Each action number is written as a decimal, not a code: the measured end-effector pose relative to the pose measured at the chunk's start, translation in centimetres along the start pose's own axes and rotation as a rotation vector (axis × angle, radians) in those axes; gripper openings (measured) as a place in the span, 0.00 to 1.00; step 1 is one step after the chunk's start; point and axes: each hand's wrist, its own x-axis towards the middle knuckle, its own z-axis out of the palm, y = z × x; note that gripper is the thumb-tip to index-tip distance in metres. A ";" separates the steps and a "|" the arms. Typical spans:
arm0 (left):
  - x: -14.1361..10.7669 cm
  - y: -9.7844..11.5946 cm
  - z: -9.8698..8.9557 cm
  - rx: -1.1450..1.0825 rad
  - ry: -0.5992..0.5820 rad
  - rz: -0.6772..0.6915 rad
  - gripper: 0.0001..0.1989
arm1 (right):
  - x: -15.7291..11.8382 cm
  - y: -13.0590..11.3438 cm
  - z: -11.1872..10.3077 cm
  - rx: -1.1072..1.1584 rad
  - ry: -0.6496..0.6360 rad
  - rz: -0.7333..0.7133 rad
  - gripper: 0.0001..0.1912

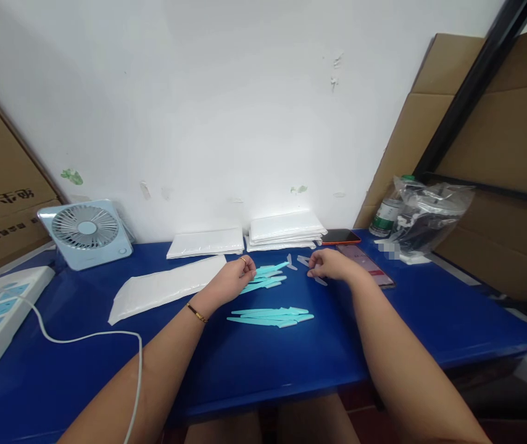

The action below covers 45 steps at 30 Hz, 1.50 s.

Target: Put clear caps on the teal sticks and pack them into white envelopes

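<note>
My left hand [241, 275] is closed, fingers pressed together at the left ends of a fanned group of turquoise sticks [268, 282]. It touches that group, and one stick reaches right from the fingers. Small translucent pieces [292, 263] lie just right of the sticks. My right hand [321, 265] is closed in a pinch among more of these pieces; what is between its fingertips is too small to make out. Nearer the table's front edge lies a second group of turquoise sticks [273, 316], untouched by either hand.
White padded packets [284, 228] are stacked by the wall, with a flat white sleeve [161, 287] at left. A fan [86, 233], power strip [13, 308] and white cable are left. Phones [341, 236], a bottle [385, 216] and a plastic bag [425, 216] stand or lie right.
</note>
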 end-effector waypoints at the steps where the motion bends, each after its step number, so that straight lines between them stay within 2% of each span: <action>1: 0.0 0.0 -0.1 0.004 0.003 -0.005 0.10 | -0.4 -0.2 -0.4 -0.008 0.001 -0.011 0.12; 5: 0.1 -0.1 -0.2 0.029 0.013 -0.013 0.12 | -1.5 -0.5 -1.3 -0.050 -0.136 0.031 0.09; 7: 0.2 -0.1 -0.3 0.061 0.011 0.001 0.13 | -1.4 -0.7 -1.1 -0.059 -0.199 0.022 0.05; 9: 0.2 -0.1 -0.4 0.107 -0.006 0.026 0.14 | -1.2 -0.9 -0.7 -0.030 -0.207 -0.017 0.03; 11: 0.2 -0.1 -0.5 0.132 -0.033 0.043 0.17 | -1.1 -1.2 -0.3 0.061 -0.164 -0.094 0.03; 16: 0.1 -0.1 -0.9 0.091 -0.078 0.038 0.23 | -1.4 -2.5 -0.2 0.312 0.054 -0.391 0.10; 22: -0.1 0.2 -1.3 0.129 -0.098 -0.016 0.21 | -1.8 -3.7 -0.3 0.360 0.223 -0.491 0.15; 28: -0.1 0.0 -1.1 0.133 -0.124 0.005 0.20 | -1.6 -4.2 0.2 0.311 0.214 -0.580 0.11; 34: 0.0 0.2 -0.6 0.222 -0.128 0.035 0.20 | -1.2 -5.7 2.2 0.269 0.163 -0.626 0.09; 37: 0.0 -0.1 -0.5 0.308 -0.083 0.074 0.19 | -0.8 -5.5 2.6 0.230 0.157 -0.607 0.08; 43: 0.0 -0.6 -0.5 0.441 0.069 0.106 0.17 | 0.5 -2.5 1.5 -0.002 0.289 -0.340 0.07; 45: -0.2 -0.1 -0.4 0.399 0.026 0.135 0.16 | 1.0 -2.1 1.8 -0.046 0.275 -0.306 0.06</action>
